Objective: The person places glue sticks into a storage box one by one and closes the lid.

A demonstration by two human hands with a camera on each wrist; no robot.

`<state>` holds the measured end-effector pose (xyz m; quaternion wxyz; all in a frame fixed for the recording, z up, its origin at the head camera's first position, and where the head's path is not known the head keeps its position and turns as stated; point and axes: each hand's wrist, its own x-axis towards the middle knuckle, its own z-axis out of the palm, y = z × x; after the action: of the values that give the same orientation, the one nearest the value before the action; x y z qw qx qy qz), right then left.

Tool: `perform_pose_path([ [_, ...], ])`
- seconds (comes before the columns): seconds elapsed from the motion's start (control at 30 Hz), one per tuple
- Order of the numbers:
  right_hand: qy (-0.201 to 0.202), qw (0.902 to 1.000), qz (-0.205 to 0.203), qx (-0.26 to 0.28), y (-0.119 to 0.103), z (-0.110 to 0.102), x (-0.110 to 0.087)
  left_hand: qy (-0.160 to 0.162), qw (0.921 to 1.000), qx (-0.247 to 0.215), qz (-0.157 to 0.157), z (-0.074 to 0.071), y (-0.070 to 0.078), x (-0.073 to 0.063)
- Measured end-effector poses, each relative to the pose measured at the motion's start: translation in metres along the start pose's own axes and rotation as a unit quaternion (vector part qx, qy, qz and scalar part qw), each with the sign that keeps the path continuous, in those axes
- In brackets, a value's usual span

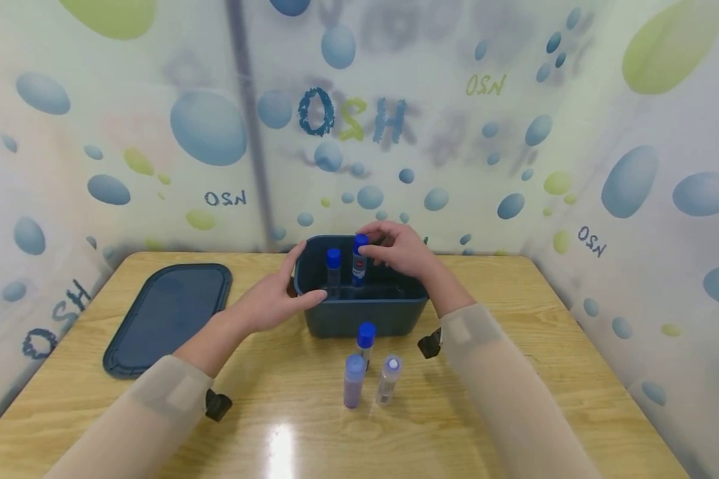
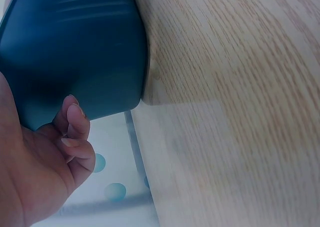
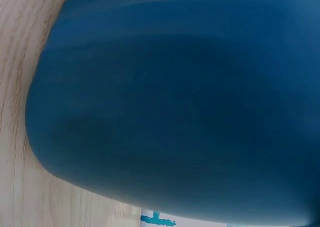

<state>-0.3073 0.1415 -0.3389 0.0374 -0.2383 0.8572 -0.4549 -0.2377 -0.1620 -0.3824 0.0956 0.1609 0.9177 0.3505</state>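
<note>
A dark blue bin (image 1: 365,319) stands on the table, with my left hand (image 1: 269,299) gripping its left end. The thumb lies over the front rim and the index finger reaches along the left edge; in the left wrist view the other fingers (image 2: 77,119) curl beside the wall. Inside the bin, my right hand (image 1: 398,249) pinches a labelled tube with a blue cap (image 1: 359,271) near its top. Another blue-capped tube (image 1: 333,274) stands upright to its left. The right wrist view shows only the bin's wall (image 3: 160,112) close up; the right hand is out of sight there.
In front of the bin stand three more tubes: one blue-capped (image 1: 366,338), one purplish with a lighter blue cap (image 1: 353,382), and one clear with a whitish top (image 1: 388,382). A dark blue lid (image 1: 170,316) lies flat at the left. A patterned curtain (image 1: 365,166) hangs behind the table.
</note>
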Motion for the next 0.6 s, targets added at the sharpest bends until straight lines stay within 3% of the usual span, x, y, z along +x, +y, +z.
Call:
perform_pose_path([
  [0.6, -0.051, 0.9951, 0.031, -0.078, 0.0035, 0.0063, 0.0035, 0.002, 1.0000, 0.005, -0.002, -0.0006, 0.0016, -0.0003],
])
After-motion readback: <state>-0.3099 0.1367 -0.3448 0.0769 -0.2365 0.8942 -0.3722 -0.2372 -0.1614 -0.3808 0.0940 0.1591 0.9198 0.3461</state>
